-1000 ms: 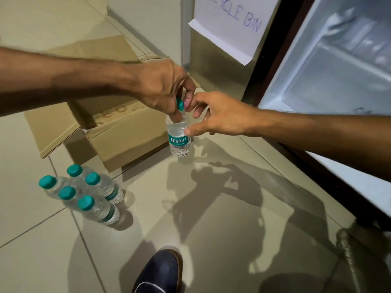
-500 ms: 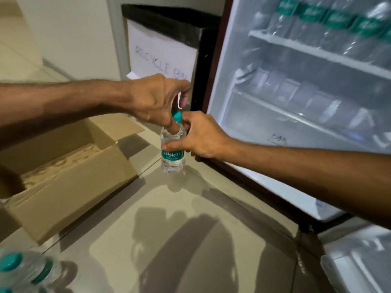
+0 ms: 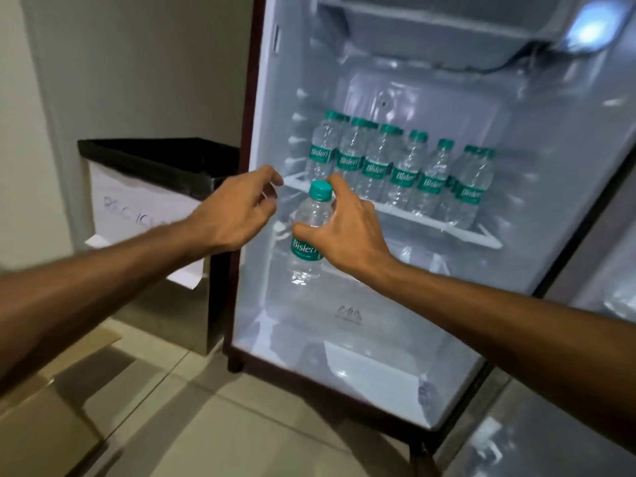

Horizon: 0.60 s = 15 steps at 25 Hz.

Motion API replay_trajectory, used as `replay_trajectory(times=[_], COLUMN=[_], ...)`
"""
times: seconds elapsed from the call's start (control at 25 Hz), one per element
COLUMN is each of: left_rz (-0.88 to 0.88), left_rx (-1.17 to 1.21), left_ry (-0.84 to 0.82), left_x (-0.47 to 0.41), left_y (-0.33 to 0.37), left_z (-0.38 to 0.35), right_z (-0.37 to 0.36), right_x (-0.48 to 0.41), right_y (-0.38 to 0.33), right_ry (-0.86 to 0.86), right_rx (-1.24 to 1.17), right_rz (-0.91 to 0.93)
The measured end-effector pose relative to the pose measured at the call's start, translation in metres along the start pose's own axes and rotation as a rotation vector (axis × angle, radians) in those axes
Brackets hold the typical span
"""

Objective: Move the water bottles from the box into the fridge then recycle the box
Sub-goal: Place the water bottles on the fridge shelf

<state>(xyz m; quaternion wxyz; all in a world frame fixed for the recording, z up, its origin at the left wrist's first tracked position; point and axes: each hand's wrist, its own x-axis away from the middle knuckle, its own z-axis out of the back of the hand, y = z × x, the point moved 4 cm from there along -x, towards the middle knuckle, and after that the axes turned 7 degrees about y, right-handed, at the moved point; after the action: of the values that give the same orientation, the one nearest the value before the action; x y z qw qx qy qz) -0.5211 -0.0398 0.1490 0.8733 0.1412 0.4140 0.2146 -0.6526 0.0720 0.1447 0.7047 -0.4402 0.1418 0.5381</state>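
Left hand (image 3: 237, 210) let go, fingers loosely curled; right hand (image 3: 347, 232) grips the bottle (image 3: 308, 232) upright, cap up, at the fridge (image 3: 537, 235).

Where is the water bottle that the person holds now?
In the head view, the water bottle is gripped by the right hand at centre, before the open fridge, just below the left end of the shelf that carries the row of bottles.
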Motion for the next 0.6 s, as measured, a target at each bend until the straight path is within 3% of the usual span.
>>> replay_trajectory(times=[0.32,0.6], left_rz=[-0.086,-0.129], left_rx=[-0.138,-0.339], left_ry=[-0.141,-0.276], left_x=[-0.047,-0.091], left_y=[0.010,0.015], left_z=[-0.061,-0.114], right_z=[0.075,0.084], right_x=[-0.063,-0.121], right_y=[-0.011,-0.005], right_ry=[0.460,0.655], right_rx=[0.071,0.162], right_rz=[0.279,0.466])
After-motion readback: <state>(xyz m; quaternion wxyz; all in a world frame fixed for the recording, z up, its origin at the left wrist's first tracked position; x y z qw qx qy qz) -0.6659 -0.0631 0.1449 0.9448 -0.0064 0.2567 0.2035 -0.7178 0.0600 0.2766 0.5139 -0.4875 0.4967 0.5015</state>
